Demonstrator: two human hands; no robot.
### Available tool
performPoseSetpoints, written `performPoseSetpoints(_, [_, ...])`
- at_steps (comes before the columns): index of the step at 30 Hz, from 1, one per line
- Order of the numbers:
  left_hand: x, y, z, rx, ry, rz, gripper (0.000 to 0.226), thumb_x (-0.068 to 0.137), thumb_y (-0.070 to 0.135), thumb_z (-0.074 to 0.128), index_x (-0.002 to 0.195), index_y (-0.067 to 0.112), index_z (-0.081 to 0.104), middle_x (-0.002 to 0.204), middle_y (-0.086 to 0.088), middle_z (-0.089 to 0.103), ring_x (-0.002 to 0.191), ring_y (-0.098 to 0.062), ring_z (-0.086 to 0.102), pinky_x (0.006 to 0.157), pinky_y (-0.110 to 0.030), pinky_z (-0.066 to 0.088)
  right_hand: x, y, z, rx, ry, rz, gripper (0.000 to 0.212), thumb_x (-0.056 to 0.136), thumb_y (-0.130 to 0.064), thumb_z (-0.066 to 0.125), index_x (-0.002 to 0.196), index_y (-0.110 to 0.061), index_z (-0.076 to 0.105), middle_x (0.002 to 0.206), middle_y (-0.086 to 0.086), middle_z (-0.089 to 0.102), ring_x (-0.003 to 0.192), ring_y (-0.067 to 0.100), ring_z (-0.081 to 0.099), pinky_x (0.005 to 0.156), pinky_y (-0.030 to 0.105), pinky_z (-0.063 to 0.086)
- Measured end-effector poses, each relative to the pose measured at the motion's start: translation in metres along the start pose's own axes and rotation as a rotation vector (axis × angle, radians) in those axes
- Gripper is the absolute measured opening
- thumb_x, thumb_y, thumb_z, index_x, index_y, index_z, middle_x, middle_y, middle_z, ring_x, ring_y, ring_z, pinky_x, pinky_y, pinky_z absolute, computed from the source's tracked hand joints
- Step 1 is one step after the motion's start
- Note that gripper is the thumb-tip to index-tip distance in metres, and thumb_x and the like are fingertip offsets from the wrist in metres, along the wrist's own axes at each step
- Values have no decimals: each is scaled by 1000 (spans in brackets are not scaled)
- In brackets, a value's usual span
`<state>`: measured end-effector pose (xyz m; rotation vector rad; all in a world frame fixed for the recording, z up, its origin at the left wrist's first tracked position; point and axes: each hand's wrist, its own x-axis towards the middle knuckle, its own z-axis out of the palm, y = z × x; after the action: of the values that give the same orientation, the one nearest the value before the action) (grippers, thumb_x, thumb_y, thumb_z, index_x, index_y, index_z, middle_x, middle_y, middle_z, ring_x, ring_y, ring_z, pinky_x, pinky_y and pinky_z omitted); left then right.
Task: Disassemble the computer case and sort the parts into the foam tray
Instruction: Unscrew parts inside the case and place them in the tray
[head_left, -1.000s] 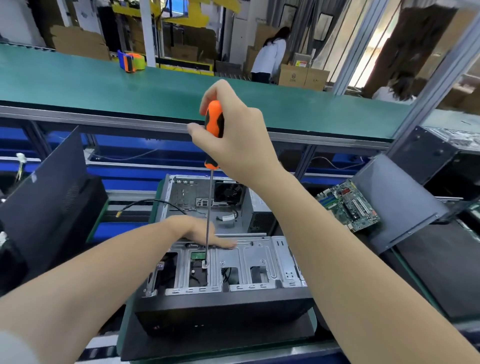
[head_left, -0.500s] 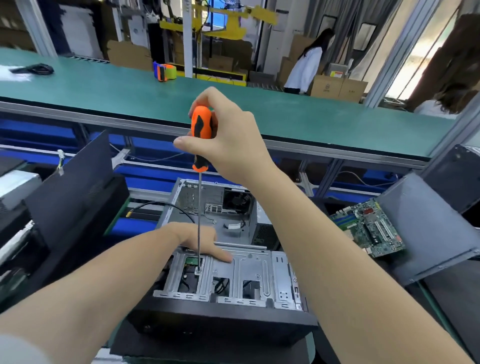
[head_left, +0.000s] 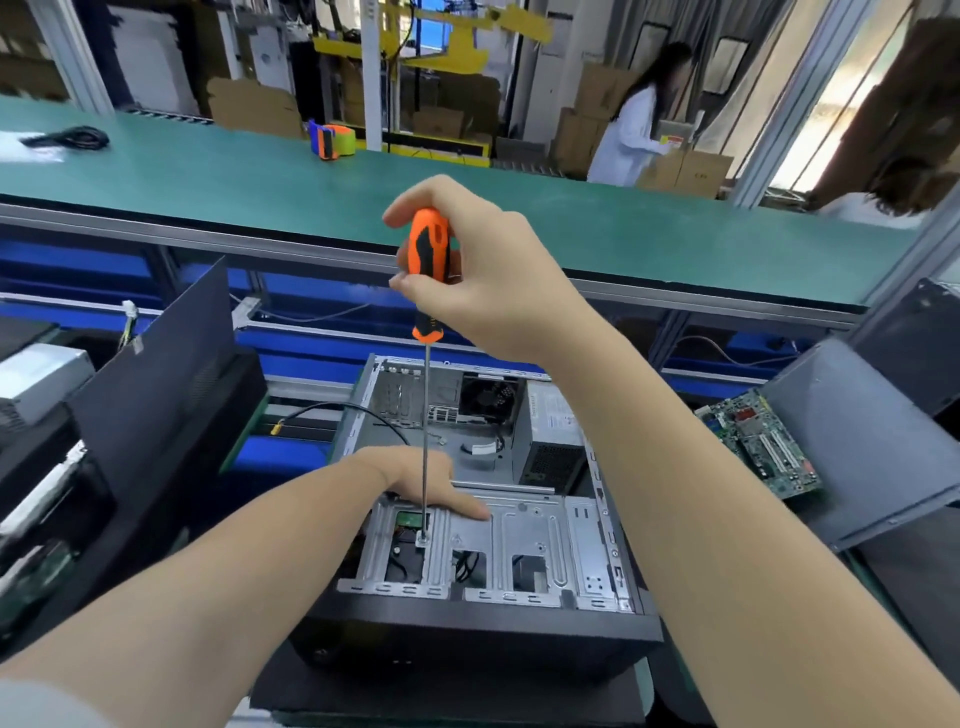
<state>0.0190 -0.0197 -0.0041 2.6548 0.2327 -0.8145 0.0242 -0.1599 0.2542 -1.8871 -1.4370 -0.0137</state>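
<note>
Computer case (head_left: 467, 642) lies open side up at the worktop's near edge, dead ahead of me. Left hand (head_left: 415, 480) rests flat, fingers straight, on the drive cage (head_left: 535, 540), just behind the screw (head_left: 422, 541). Screwdriver (head_left: 426, 415) stands near-vertical with its tip on that screw. Right hand (head_left: 498, 270) grips its handle directly above. My read: torque goes straight down that axis.

The right hand (head_left: 493, 275) has shifted its fingers round the screwdriver (head_left: 428, 244) handle, baring more of the orange grip.
</note>
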Motion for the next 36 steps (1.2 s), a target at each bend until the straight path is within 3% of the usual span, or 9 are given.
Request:
performPoseSetpoints(5, [2,-2,0,-23,-16,32,89,48,108,51,58,22,32,51,4,34,45,-19,30,61,-38,27,-3,-14,21,-79,93,38,26,90,-10,66,113,-9,53,74,4,60,65,21,55,61,32,49])
performPoseSetpoints(8, [2,-2,0,-46,-9,51,90,47,108,53,62,21,35,56,4,39,54,-20,35,64,-39,27,-1,-21,29,-344,211,37,26,94,-30,67,104,-12,51,71,1,55,68,28,55,60,40,50])
performPoseSetpoints(11, [0,-2,-1,-44,-19,76,88,47,108,53,56,23,30,49,6,35,41,-15,29,62,-38,28,4,-28,29,-511,224,63,40,97,-46,69,98,-14,45,73,0,50,74,31,56,66,38,49])
performPoseSetpoints(14, [-2,-3,-1,-32,-22,100,88,49,108,52,54,24,27,47,7,32,36,-14,25,61,-38,27,3,-29,28,-468,189,56,35,96,-35,74,101,-10,49,76,2,55,77,29,56,73,38,50])
performPoseSetpoints(17, [-1,-3,0,-17,-6,104,89,49,108,51,57,23,30,47,8,31,37,-14,26,60,-38,26,0,-31,23,-338,138,57,25,93,-19,76,99,-12,53,73,-4,55,71,20,54,66,30,46])
performPoseSetpoints(20, [0,-4,1,-12,16,86,90,47,109,50,61,21,33,48,9,31,46,-17,29,61,-39,24,-2,-34,12,-303,69,65,23,90,-16,76,94,-18,54,73,-12,53,67,7,52,59,15,37])
performPoseSetpoints(23, [1,-4,1,-8,19,83,90,48,109,51,60,22,30,50,8,28,43,-16,25,61,-39,22,-4,-33,2,-331,-10,42,20,91,-16,75,95,-18,56,77,-14,54,69,2,52,63,11,40])
performPoseSetpoints(30, [2,-4,1,-16,18,70,88,48,108,52,57,24,27,50,8,26,38,-13,20,60,-38,20,-9,-27,-9,-399,-94,-2,16,92,-15,69,100,-17,56,80,-8,50,81,3,44,65,17,36])
performPoseSetpoints(36, [2,-3,1,-11,13,71,87,50,108,51,54,25,26,50,8,25,39,-14,20,59,-37,19,-15,-25,-11,-408,-117,-40,18,91,-14,67,108,-14,59,72,-4,45,71,3,40,63,18,34])
